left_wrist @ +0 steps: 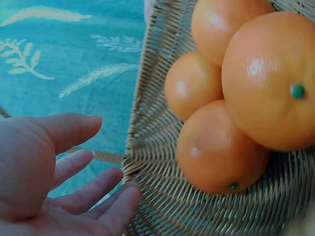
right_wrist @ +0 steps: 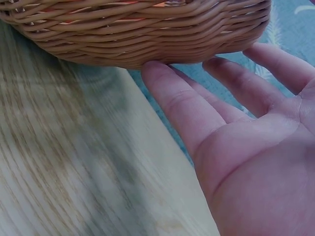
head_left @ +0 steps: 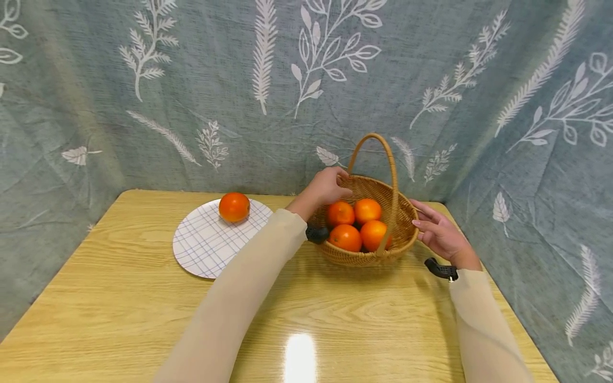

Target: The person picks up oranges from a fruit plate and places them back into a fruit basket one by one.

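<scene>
A wicker basket [head_left: 347, 259] with a tall arched handle stands toward the table's back right, and several oranges [left_wrist: 223, 147] lie inside it. At the basket's back left rim is my left hand [head_left: 325, 186]; in the left wrist view its fingers are loosely spread beside the rim and hold nothing. My right hand [head_left: 442, 234] is on the basket's right side, palm up in the right wrist view, its extended fingertips touching the woven wall. A single orange [head_left: 234, 207] sits on a round white plate [head_left: 201, 242] with a blue grid pattern, left of the basket.
The wooden table [head_left: 335, 314] carries the plate and basket. A grey-green curtain [head_left: 215, 80] with white leaf prints hangs along the table's back and right edges. The basket's arched handle [head_left: 394, 175] rises between my hands.
</scene>
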### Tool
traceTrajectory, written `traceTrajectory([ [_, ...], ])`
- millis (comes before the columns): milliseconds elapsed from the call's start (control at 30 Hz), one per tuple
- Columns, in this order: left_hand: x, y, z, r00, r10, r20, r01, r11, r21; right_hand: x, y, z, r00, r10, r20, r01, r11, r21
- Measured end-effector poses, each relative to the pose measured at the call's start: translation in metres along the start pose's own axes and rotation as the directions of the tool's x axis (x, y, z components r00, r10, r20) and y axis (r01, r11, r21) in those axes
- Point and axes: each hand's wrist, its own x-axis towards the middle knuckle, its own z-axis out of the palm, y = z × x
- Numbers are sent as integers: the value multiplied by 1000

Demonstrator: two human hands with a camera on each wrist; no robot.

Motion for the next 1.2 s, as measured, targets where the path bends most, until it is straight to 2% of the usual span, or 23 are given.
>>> traceTrajectory([
  [367, -26, -24, -16, 999, 13, -51, -18, 993, -113, -2, 1, 2, 1000, -21, -10, 21, 1000, -11],
  [533, -38, -35, -23, 996, 21, -84, -40, 972, -231, -2, 2, 3, 999, -16, -31, 16, 1000, -4],
  [667, -51, -44, -32, 993, 33, -117, -65, 958, -281, -3, 1, 4, 999, -11, -40, 10, 1000, -14],
  [800, -63, -55, -40, 988, 25, -155, -70, 953, -294, -3, 2, 5, 999, -16, -45, 15, 1000, -21],
  [967, -76, -79, -43, 979, 20, -204, -75, 961, -267, -3, 2, 6, 998, -20, -54, 19, 1000, -24],
  [1200, -97, -113, -50, 978, -4, -206, -37, 980, -196, -4, 3, 7, 997, -26, -75, 25, 1000, -16],
])
